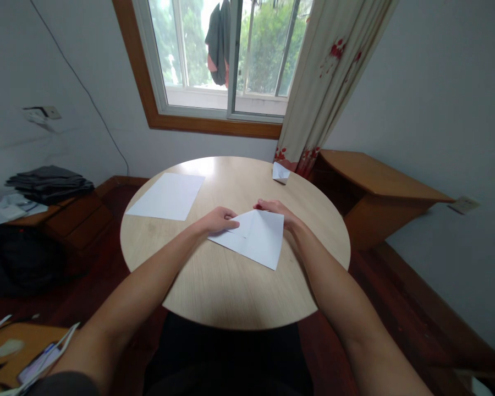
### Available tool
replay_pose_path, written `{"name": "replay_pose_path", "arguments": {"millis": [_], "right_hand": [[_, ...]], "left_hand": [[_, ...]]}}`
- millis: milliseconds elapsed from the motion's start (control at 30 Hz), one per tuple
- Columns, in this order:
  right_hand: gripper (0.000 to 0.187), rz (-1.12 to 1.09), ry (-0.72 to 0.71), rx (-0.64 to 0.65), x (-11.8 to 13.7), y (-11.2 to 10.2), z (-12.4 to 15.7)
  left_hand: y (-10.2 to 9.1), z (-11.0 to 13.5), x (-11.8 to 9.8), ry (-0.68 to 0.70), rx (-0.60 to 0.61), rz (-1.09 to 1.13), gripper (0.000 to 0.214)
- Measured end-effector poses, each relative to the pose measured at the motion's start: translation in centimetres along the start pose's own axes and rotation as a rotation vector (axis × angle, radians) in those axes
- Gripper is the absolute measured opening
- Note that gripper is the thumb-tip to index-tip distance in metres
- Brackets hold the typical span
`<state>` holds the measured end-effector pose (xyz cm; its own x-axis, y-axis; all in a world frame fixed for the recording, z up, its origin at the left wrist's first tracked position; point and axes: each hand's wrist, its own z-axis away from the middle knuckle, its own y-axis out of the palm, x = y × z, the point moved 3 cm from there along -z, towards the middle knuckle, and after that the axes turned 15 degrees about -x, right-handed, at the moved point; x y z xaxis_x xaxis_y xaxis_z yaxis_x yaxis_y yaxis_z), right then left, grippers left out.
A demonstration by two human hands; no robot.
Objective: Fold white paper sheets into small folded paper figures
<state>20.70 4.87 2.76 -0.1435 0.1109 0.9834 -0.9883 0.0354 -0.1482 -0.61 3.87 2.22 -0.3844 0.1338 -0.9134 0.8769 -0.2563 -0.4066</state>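
Forearms reach a partly folded white paper sheet (259, 242) lying on the round pale wooden table (214, 289). Left hand (218, 220) presses its flap, fingers flat and unclenched. Right hand (279, 212) rests at the opposite corner; cannot tell whether it pinches. Judged light, limp and easily creased; best held at the edges beside the fingertips.

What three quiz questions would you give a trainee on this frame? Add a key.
1. True or false: the left hand and the right hand both touch the partly folded sheet.
2. Where is the flat sheet? A) on the table, left of the hands B) on the floor C) on the windowsill
3. Fill in: the small folded paper lies near the table's far edge, by the ____.
Key: 1 true; 2 A; 3 curtain.
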Motion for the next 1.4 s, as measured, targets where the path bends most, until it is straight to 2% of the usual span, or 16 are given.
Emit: {"name": "replay_pose_path", "arguments": {"millis": [267,367,500,600,700,800,867,933,1067,1233,1333,1400], "right_hand": [[0.031,0.245,0.081,0.132,-0.5,-0.6,0.3],[0.032,0.268,0.119,0.174,-0.6,-0.9,0.4],[0.032,0.277,0.124,0.186,-0.7,-1.0,0.3],[0.031,0.282,0.112,0.181,-1.0,-1.1,0.0],[0.031,0.312,0.081,0.177,-1.4,-1.2,-0.5],[0.031,0.351,0.05,0.179,-1.9,-1.4,-1.2],[0.031,0.374,0.033,0.185,-2.2,-1.4,-1.6],[0.031,0.399,0.032,0.196,-2.4,-1.5,-2.0],[0.035,0.344,0.071,0.15,-2.5,-1.8,-2.1],[0.052,0.14,0.145,-0.094,-1.6,-2.6,-1.3],[0.044,0.167,0.047,-0.138,-1.5,-1.7,-1.1],[0.032,0.283,-0.125,-0.153,-1.6,-0.5,-1.3]], "left_hand": [[0.4,0.2,0.3,-0.033,0.119,0.074,0.04],[0.6,0.2,0.5,-0.049,0.147,0.097,0.041],[0.9,0.3,0.5,-0.095,0.202,0.13,0.045],[1.0,0.3,0.5,-0.081,0.221,0.095,0.048],[0.9,0.4,0.1,0.1,0.154,-0.11,0.05],[1.3,1.1,-1.3,0.471,0.049,-0.408,0.047],[2.1,1.8,-2.1,0.674,0.087,-0.507,0.041],[2.7,2.2,-2.4,0.747,0.102,-0.586,0.039],[3.1,2.0,-2.1,0.727,0.099,-0.71,0.035],[2.2,1.1,-1.2,0.613,-0.057,-0.88,0.029],[1.7,0.8,-0.9,0.506,-0.163,-0.936,0.03],[1.5,0.7,-0.7,0.463,-0.192,-0.944,0.029]]}}
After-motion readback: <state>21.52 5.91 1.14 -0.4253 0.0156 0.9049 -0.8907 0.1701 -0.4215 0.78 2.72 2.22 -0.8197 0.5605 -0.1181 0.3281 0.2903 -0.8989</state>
